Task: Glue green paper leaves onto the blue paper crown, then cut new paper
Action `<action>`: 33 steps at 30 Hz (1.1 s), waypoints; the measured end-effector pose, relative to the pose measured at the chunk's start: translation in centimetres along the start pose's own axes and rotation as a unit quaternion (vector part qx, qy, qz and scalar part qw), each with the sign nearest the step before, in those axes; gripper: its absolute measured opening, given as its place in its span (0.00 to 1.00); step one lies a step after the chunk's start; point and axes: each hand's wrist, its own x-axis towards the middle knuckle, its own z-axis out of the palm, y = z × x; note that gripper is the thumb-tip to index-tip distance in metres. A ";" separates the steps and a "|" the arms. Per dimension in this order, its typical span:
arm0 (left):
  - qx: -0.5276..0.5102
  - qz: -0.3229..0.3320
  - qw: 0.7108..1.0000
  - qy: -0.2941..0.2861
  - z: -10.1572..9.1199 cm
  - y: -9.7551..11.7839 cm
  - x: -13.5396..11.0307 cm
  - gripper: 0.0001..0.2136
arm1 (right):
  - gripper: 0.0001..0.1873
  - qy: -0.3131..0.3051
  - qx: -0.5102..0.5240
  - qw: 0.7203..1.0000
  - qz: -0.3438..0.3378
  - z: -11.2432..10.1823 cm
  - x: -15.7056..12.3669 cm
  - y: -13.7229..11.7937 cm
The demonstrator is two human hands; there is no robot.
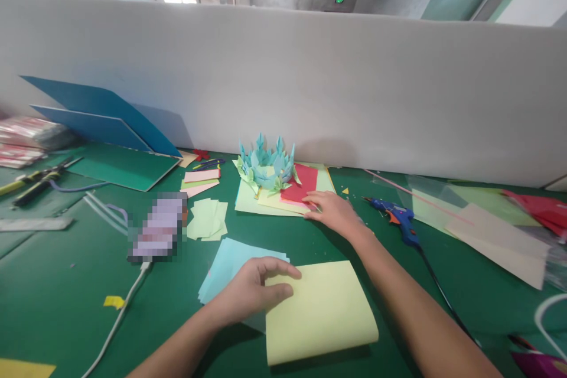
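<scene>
My left hand [261, 286] grips the left edge of a pale yellow sheet of paper [321, 313], which is curled over along its right side. Beneath that hand lies a stack of light blue paper [239, 260], partly covered. Farther out, my right hand [332, 212] reaches to the corner of a pile of coloured paper, its thumb and fingers apart beside a red sheet [301, 183]. Whether it grips a sheet there is hard to see. On the same pile stands a ring of folded blue and green paper [268, 165], upright with pointed tips.
A blue glue gun [401, 221] with a cord lies right of my right hand. To the left are pale green paper pieces [208, 220], a blurred-out device [159, 227] on a white cable [119, 313], pliers [39, 183] and blue boards [101, 118]. A white partition [376, 88] borders the table.
</scene>
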 end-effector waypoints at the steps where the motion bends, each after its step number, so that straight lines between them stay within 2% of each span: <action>1: -0.002 0.000 1.000 -0.002 0.0 0.0 0.0 0.16 | 0.18 -0.004 0.002 1.000 -0.001 0.0 0.0 0.0; 7: 0.007 -0.008 1.000 -0.005 0.1 0.3 0.0 0.15 | 0.15 -0.021 0.023 1.000 -0.005 -0.1 0.5 0.8; 12: 0.012 -0.003 1.000 -0.009 0.0 0.1 0.0 0.14 | 0.10 -0.013 0.021 0.999 0.026 -0.3 0.8 0.8; 17: 0.011 -0.004 1.000 -0.013 0.0 0.2 0.0 0.13 | 0.11 0.000 -0.007 0.998 0.055 -0.2 0.6 -0.1; 22: 0.009 -0.001 1.000 -0.019 0.0 0.1 0.0 0.12 | 0.15 -0.017 -0.013 0.999 0.025 -0.6 0.2 -1.1; 27: 0.001 -0.004 1.000 -0.024 -0.1 0.0 0.0 0.13 | 0.12 -0.021 -0.015 0.999 0.018 -0.7 0.6 -0.8; 33: 0.016 0.002 1.000 -0.004 -0.1 0.2 -0.1 0.13 | 0.15 0.003 -0.005 0.999 0.042 -0.2 0.9 -0.6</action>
